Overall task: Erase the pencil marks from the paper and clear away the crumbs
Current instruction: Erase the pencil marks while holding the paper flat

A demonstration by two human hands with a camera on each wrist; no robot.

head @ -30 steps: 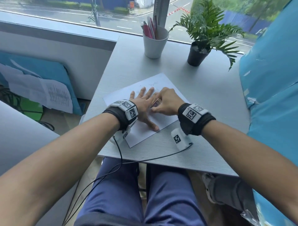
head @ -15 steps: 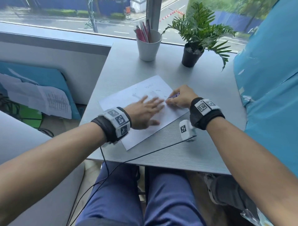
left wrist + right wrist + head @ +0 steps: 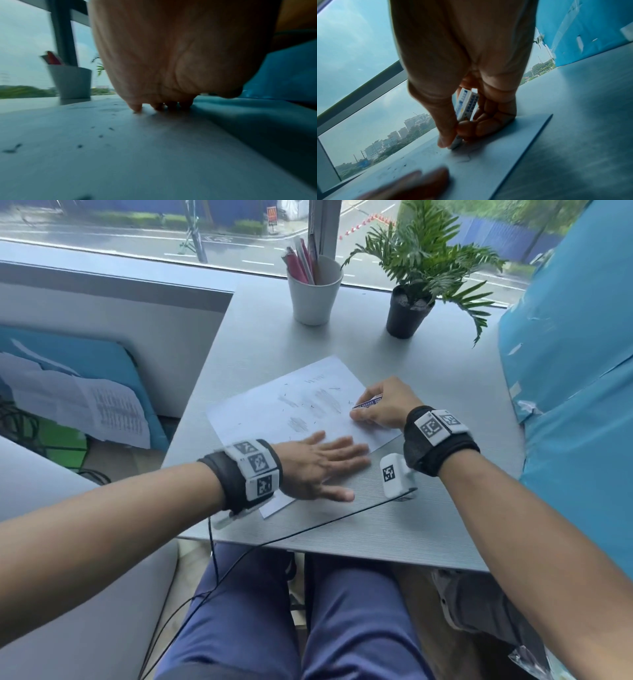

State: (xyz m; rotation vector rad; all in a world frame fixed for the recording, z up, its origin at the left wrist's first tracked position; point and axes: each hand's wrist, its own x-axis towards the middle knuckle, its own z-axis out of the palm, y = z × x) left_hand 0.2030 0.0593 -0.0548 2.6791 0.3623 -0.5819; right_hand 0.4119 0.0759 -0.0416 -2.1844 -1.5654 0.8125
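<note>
A white sheet of paper (image 3: 274,412) lies at an angle on the grey table (image 3: 445,525). Grey pencil smudges (image 3: 322,402) and dark eraser crumbs (image 3: 101,136) are scattered over it. My left hand (image 3: 322,463) lies flat with straight fingers on the sheet's near part, fingertips (image 3: 137,107) touching the paper. My right hand (image 3: 380,409) pinches a sleeved eraser (image 3: 464,106) between thumb and fingers at the sheet's right edge, its lower end against the paper (image 3: 479,169). The eraser's printed sleeve (image 3: 368,402) shows in the head view.
A white cup of pens (image 3: 313,290) and a potted plant (image 3: 409,309) stand at the table's far side by the window. A blue covered surface (image 3: 565,371) borders the right. A cable (image 3: 291,537) runs across the near table edge.
My left hand has slid from the middle of the sheet toward its near edge, uncovering the smudges. My right hand with the eraser has moved to the sheet's right edge.
</note>
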